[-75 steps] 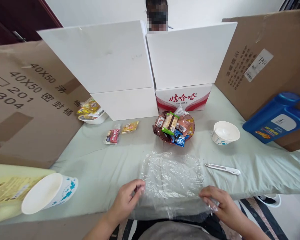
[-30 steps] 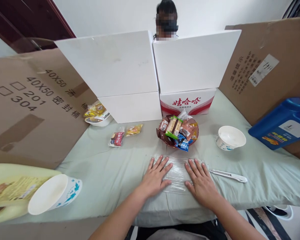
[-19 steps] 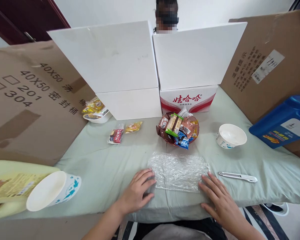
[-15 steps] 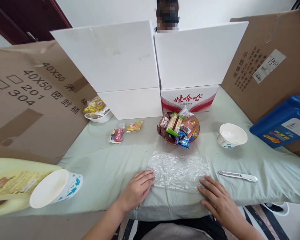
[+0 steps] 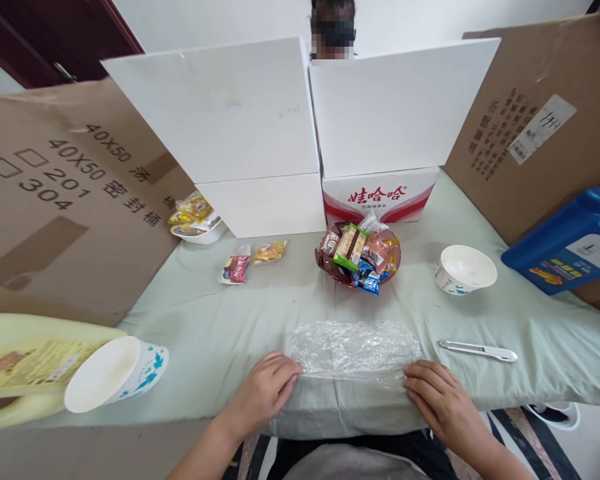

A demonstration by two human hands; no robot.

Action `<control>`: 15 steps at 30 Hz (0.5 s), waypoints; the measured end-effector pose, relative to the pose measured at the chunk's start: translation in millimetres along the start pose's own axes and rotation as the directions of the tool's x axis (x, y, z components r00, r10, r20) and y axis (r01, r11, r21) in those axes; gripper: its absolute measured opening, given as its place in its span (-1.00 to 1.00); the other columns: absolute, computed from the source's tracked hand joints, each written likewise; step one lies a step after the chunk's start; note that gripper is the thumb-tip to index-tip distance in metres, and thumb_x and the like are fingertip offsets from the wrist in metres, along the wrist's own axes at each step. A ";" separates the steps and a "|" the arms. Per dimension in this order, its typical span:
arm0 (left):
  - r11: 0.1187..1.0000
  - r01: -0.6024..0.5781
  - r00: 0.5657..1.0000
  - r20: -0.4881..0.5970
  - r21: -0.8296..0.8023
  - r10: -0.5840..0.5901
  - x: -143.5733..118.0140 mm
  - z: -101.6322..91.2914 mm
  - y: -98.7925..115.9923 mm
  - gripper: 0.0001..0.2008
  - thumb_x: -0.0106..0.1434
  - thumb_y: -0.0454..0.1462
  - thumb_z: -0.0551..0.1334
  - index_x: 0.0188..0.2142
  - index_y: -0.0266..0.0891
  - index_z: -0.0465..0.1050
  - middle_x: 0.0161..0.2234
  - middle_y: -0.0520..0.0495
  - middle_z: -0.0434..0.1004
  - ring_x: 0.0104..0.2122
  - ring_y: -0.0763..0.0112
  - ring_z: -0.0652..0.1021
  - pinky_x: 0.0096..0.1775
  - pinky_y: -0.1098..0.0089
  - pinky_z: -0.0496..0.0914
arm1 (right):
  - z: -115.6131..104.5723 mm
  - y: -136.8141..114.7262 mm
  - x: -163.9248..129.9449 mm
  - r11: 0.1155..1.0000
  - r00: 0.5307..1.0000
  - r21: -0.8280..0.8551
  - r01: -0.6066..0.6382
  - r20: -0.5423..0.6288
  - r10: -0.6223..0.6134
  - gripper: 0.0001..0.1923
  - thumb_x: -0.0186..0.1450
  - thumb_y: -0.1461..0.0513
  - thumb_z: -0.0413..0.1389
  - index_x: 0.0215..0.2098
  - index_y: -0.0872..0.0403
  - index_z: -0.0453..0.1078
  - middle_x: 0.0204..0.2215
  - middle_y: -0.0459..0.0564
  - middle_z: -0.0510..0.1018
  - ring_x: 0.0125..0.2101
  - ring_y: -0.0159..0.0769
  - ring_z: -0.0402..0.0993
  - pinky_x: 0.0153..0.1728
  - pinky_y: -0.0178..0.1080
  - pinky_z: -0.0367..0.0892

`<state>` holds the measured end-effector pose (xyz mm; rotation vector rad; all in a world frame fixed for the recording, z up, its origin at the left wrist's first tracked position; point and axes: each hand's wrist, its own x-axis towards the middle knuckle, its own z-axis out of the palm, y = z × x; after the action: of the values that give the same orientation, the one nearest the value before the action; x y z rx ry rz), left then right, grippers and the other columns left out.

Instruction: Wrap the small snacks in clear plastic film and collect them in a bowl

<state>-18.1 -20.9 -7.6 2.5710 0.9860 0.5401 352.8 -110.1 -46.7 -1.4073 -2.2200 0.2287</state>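
A crinkled clear plastic sheet [image 5: 355, 348] lies across the cloth in front of me, its near edge running between my hands. At its near left corner, my left hand [image 5: 269, 385] has its thumb and fingers closed on the edge. The opposite near corner is pinched by my right hand [image 5: 441, 392], fingers bent together. A white utility knife [image 5: 478, 351] rests just to the right of the sheet. Beyond the sheet stands a dark red glass bowl [image 5: 341, 280] heaped with wrapped snacks [image 5: 351, 247].
Two snack packets, one red [image 5: 235, 268] and one yellow [image 5: 270, 252], lie left of the bowl. A paper bowl [image 5: 465, 270] stands right, a paper tub [image 5: 145, 370] lies tilted left. Bottles [image 5: 565, 247] and cardboard boxes [image 5: 45, 200] flank the table. Another person's head shows behind white boxes [image 5: 255, 113].
Both hands have closed on the sheet's near corners, where they rested more spread before. The sheet's far edge has come closer to me, and the sheet looks straighter and wider.
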 end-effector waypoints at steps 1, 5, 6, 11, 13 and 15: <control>1.000 0.020 1.000 0.004 0.006 -0.020 0.2 -0.2 -1.2 -0.77 0.33 -0.41 0.02 -0.20 -0.18 0.42 -0.36 -0.03 0.56 -0.35 0.37 0.55 -0.22 0.32 0.45 | -1.3 -0.2 1.7 0.999 1.000 0.034 -0.006 -0.012 0.007 -0.80 0.36 0.24 0.02 -0.11 -0.04 0.45 -0.11 0.00 0.56 -0.01 -0.19 0.45 0.00 -0.10 0.40; 0.996 0.074 0.997 -0.032 0.049 -0.072 8.4 2.8 -11.3 -0.78 0.36 -0.35 0.02 -0.17 -0.16 0.44 -0.34 -0.01 0.59 -0.35 0.37 0.57 -0.27 0.37 0.44 | -0.3 2.2 10.8 0.988 0.992 0.129 -0.084 -0.078 0.094 -0.79 0.39 0.25 -0.05 -0.11 0.00 0.40 -0.20 0.01 0.58 -0.12 -0.22 0.51 -0.10 -0.15 0.45; 0.995 0.083 0.996 -0.049 0.055 -0.080 12.1 4.5 -14.5 -0.78 0.36 -0.34 0.03 -0.17 -0.16 0.44 -0.33 -0.01 0.60 -0.35 0.37 0.57 -0.27 0.38 0.44 | 1.9 3.6 13.9 0.984 0.985 0.130 -0.125 -0.104 0.139 -0.79 0.39 0.23 -0.06 -0.13 0.00 0.40 -0.24 0.00 0.59 -0.18 -0.24 0.54 -0.16 -0.18 0.46; 0.980 0.190 0.978 -0.096 0.063 -0.184 34.6 15.3 -27.5 -0.76 0.38 -0.27 0.01 -0.19 -0.16 0.45 -0.28 -0.03 0.62 -0.33 0.37 0.60 -0.24 0.39 0.45 | 18.2 10.8 34.5 0.937 0.918 0.022 -0.350 -0.192 0.347 -0.72 0.42 0.15 -0.14 -0.14 0.02 0.39 -0.27 -0.01 0.61 -0.30 -0.25 0.57 -0.26 -0.22 0.44; 0.966 0.238 0.970 -0.077 0.100 -0.231 42.1 19.6 -31.1 -0.75 0.37 -0.28 0.00 -0.20 -0.15 0.46 -0.29 -0.02 0.62 -0.34 0.37 0.60 -0.26 0.40 0.44 | 22.9 11.9 42.6 0.914 0.906 -0.075 -0.400 -0.186 0.381 -0.68 0.43 0.14 -0.17 -0.13 0.03 0.40 -0.24 0.00 0.61 -0.30 -0.24 0.58 -0.29 -0.23 0.42; 0.948 0.270 0.963 -0.050 0.165 -0.266 48.0 23.5 -33.9 -0.75 0.36 -0.29 0.00 -0.21 -0.14 0.46 -0.32 -0.02 0.61 -0.38 0.37 0.59 -0.29 0.41 0.43 | 25.8 11.6 48.3 0.887 0.905 -0.195 -0.419 -0.167 0.391 -0.65 0.44 0.14 -0.19 -0.12 0.05 0.40 -0.25 0.01 0.61 -0.35 -0.24 0.57 -0.38 -0.25 0.38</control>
<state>6.6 32.0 -31.9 2.5185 1.4210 0.4332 332.9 -59.0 -58.1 -1.9536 -1.8748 0.0241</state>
